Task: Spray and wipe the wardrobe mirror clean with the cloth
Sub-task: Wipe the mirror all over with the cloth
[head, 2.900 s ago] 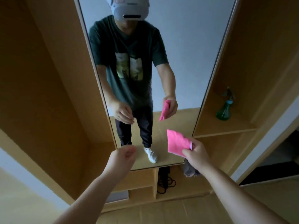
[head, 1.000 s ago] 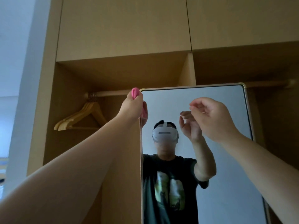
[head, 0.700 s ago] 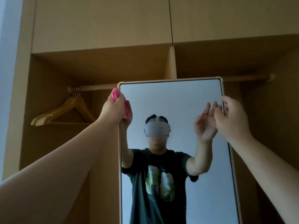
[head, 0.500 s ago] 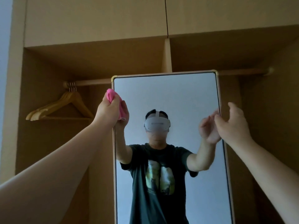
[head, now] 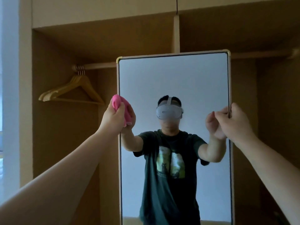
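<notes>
1. Tan wood-grain panels of the wardrobe (head: 56,143) fill the background, with the tall mirror (head: 170,75) standing upright at centre, its glass flat and glossy inside a thin pale frame with rounded brass-toned corners
2. Working lower, the left hand (head: 113,119) has slid down the mirror's left edge from near the top corner, where it was half a second ago; its fingers are clamped round the cloth (head: 117,102), a soft, fuzzy-looking pink bunch held against the frame's left border
3. Opposite, the right hand (head: 237,122), spread and just short of the right edge half a second ago, has now closed there, fingers curled round the frame's right border, apparently steadying the panel
4. Taken together, the shift suggests a wiping stroke down the left side is under way with the mirror braced; most of the glass below and to the right looks yet to be covered
5. No mist or streaks can be made out on the glass in this dim light, so whether it has been sprayed cannot be told; no spray bottle is in view
6. Smooth, honey-coloured wooden hangers (head: 73,90) hang bunched from the round rail (head: 100,65) at left, well apart from both hands
</notes>
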### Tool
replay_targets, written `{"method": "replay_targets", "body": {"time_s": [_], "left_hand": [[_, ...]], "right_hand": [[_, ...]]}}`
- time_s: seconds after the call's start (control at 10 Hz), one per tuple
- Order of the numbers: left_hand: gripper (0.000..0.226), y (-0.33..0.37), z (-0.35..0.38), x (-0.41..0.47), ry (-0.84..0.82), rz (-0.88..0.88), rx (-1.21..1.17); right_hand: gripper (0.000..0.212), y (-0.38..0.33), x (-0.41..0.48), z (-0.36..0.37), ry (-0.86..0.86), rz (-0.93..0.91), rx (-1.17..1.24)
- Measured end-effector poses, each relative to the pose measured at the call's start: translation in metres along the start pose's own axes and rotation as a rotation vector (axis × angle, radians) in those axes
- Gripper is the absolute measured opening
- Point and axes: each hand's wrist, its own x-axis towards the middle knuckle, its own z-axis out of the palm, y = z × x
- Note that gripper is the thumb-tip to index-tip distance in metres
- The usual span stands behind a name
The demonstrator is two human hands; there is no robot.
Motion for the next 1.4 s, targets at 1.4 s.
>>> {"method": "replay_targets", "body": {"time_s": [1.4], "left_hand": [[0.012,-0.072,-0.024,-0.116,0.053,-0.462,-0.038]], "right_hand": [[0.056,0.083,-0.058,0.010,-0.139,-0.052,0.093]]}}
